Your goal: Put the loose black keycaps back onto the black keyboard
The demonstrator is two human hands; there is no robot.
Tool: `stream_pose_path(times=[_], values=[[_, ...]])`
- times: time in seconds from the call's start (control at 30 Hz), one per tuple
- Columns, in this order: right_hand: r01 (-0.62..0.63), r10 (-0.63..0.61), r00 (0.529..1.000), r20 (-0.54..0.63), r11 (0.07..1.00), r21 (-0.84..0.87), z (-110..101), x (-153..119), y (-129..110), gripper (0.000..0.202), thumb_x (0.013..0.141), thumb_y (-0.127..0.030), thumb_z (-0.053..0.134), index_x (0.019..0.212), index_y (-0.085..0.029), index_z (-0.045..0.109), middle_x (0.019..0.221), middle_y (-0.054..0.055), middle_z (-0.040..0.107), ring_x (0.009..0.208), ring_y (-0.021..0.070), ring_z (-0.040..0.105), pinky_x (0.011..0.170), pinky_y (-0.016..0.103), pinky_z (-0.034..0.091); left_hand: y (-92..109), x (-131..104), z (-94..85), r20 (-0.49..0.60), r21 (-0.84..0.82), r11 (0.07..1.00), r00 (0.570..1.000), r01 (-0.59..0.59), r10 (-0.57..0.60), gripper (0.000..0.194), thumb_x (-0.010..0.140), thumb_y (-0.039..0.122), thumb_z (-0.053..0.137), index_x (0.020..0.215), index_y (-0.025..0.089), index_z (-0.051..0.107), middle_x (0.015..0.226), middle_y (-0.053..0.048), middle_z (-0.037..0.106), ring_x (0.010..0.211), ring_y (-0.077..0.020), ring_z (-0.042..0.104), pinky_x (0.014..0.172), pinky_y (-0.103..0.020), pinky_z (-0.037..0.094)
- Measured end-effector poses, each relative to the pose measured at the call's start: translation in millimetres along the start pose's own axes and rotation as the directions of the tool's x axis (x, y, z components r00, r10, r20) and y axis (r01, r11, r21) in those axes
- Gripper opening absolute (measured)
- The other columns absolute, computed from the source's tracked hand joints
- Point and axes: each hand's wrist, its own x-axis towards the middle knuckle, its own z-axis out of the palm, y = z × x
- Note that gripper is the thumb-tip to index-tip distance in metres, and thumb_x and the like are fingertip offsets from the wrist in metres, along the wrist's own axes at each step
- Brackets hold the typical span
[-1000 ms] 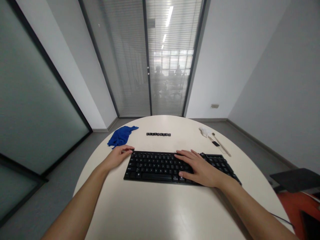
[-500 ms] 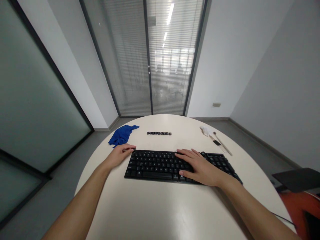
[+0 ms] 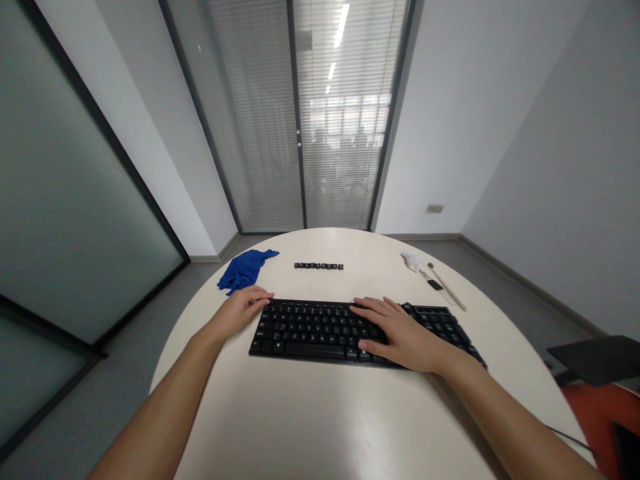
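Observation:
A black keyboard [image 3: 310, 331] lies flat on the white round table [image 3: 280, 413]. At its upper left corner is my left hand [image 3: 243, 308], with the fingers closed together at the corner; whatever is between the fingertips is too small to make out. My right hand [image 3: 395, 333] rests with spread fingers over the right part of the keys, beside the number pad, and covers some of them. Beyond the keyboard, several loose black keycaps [image 3: 319, 266] stand in a short row.
A crumpled blue cloth [image 3: 243, 272] lies at the table's left edge. On the right are a white crumpled piece [image 3: 412, 261], a small black-headed tool [image 3: 435, 285] and a thin brush [image 3: 447, 288]. A red-orange chair [image 3: 593, 413] stands beyond the right edge.
My left fingertips have shifted very slightly at the keyboard's corner, and the small dark bit seen there before is less visible. My right hand has stayed in place.

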Motion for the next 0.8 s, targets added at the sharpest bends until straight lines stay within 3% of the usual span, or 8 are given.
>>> stream_pose_path(times=[0.13, 0.3, 0.47, 0.6, 0.8], values=[[-0.011, 0.011, 1.0, 0.017, 1.0, -0.016, -0.9, 0.0, -0.9, 0.068, 0.093, -0.065, 0.052, 0.15, -0.028, 0.047, 0.16, 0.01, 0.039, 0.147, 0.0339, 0.035, 0.122, 0.063, 0.019, -0.1, 0.9, 0.4, -0.011, -0.019, 1.0, 1.0, 0.019, -0.019, 0.033, 0.093, 0.045, 0.056, 0.102, 0.022, 0.078, 0.117, -0.01, 0.07, 0.108, -0.0255, 0.065, 0.095, -0.039, 0.052], [-0.006, 0.006, 1.0, 0.005, 1.0, 0.0, -0.1, 0.1, -0.4, 0.067, 0.093, -0.065, 0.053, 0.149, -0.03, 0.047, 0.159, 0.009, 0.039, 0.146, 0.0342, 0.035, 0.122, 0.063, 0.018, -0.7, 2.7, -0.7, 0.02, -0.119, 0.985, 0.992, 0.124, -0.122, 0.037, 0.086, 0.052, 0.062, 0.094, 0.02, 0.079, 0.114, -0.011, 0.074, 0.109, -0.0281, 0.066, 0.102, -0.043, 0.049], [0.004, -0.004, 1.0, -0.007, 1.0, 0.003, -0.1, 0.9, -0.5, 0.066, 0.092, -0.065, 0.053, 0.149, -0.03, 0.048, 0.159, 0.01, 0.041, 0.145, 0.0347, 0.037, 0.121, 0.064, 0.02, -2.6, 4.0, -1.9, 0.027, -0.12, 0.987, 0.994, 0.104, -0.102, 0.036, 0.084, 0.052, 0.063, 0.092, 0.022, 0.081, 0.115, -0.009, 0.075, 0.109, -0.027, 0.067, 0.103, -0.042, 0.048], [-0.005, 0.005, 1.0, 0.0, 1.0, -0.007, -1.6, 1.5, -2.8, 0.067, 0.093, -0.064, 0.053, 0.148, -0.028, 0.049, 0.158, 0.01, 0.041, 0.145, 0.0347, 0.037, 0.121, 0.062, 0.02, -7.0, 6.0, 1.1, 0.012, -0.159, 0.965, 0.978, 0.208, -0.209, 0.033, 0.08, 0.049, 0.068, 0.088, 0.02, 0.081, 0.109, -0.01, 0.077, 0.104, -0.0285, 0.071, 0.098, -0.04, 0.051], [-0.007, 0.007, 1.0, 0.0, 1.0, -0.012, -1.9, 0.9, -3.1, 0.066, 0.093, -0.064, 0.053, 0.149, -0.029, 0.048, 0.158, 0.01, 0.041, 0.145, 0.0345, 0.036, 0.121, 0.063, 0.02, -8.8, 3.8, 3.7, 0.01, -0.116, 0.975, 0.982, 0.189, -0.19, 0.04, 0.086, 0.048, 0.062, 0.11, 0.019, 0.077, 0.119, -0.009, 0.074, 0.111, -0.0271, 0.068, 0.101, -0.039, 0.049]])
